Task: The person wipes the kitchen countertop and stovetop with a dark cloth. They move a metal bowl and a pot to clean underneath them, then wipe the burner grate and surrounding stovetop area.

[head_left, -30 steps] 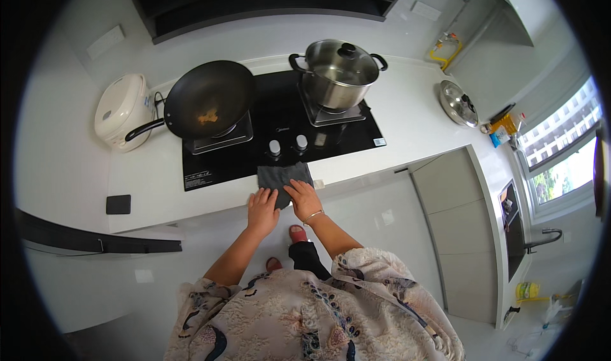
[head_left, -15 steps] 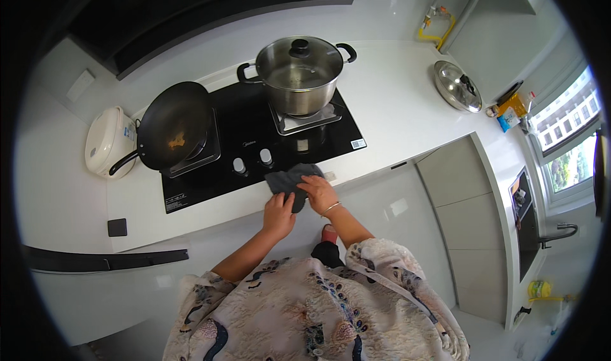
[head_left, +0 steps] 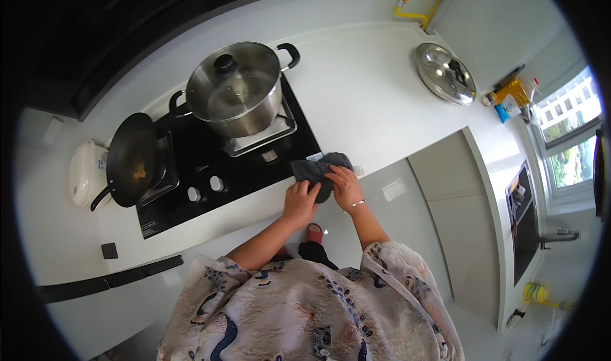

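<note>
Lays the fingers of both left hand point(head_left: 300, 202) and right hand point(head_left: 347, 188) over a dark grey cloth point(head_left: 317, 169); cannot tell whether pinching it in a closed grip or only pressing down. Holds the cloth at the front edge of the worktop point(head_left: 356, 100), overlapping the front right corner of the black gas hob point(head_left: 248, 176). Compared with a second ago, works farther right along that front edge, well away from the two silver knobs point(head_left: 217, 183). Apparently shifts the contact to another stretch of edge, leaving the part before the knobs uncovered. Leaves untouched the lidded stainless-steel stockpot point(head_left: 254, 122) and the black wok point(head_left: 130, 148), both on the hob, and the glass-and-steel lid point(head_left: 439, 68) toward the worktop's back right corner.
</note>
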Motion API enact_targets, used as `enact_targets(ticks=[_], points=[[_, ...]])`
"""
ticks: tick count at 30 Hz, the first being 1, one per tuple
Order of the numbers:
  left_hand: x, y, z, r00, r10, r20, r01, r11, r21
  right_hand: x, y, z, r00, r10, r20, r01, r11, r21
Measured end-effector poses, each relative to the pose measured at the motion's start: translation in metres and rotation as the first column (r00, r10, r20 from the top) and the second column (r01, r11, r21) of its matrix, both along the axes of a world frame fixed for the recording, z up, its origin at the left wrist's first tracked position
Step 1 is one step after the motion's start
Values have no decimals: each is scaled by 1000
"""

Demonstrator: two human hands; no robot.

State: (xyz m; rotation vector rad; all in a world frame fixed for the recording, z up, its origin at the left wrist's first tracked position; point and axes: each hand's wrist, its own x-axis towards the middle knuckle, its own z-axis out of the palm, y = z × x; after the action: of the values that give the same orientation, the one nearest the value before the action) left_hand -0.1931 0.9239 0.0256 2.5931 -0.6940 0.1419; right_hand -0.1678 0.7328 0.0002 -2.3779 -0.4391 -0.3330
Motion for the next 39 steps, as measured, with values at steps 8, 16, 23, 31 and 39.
enact_targets(ticks=[8,16,23,31,39], points=[[8,28,-13,1000,-6,14,5,1000,25,-14,35,-11,992,-120,42,125,982,-138],[-23,123,-10,995,98,-6,-98,995,15,-29,119,-1,994,113,-1,-109,955,-275],[-65,176,7,962,184,-199,-202,976,-74,-31,162,-5,968,250,-13,-245,934,-261],[-46,162,1,974,221,-44,-225,964,-138,7,132,16,891,445,-90,-453,883,-122],[15,108,75,860,468,204,-357,836,-417,52,102,109,925,335,178,-324,942,-92]])
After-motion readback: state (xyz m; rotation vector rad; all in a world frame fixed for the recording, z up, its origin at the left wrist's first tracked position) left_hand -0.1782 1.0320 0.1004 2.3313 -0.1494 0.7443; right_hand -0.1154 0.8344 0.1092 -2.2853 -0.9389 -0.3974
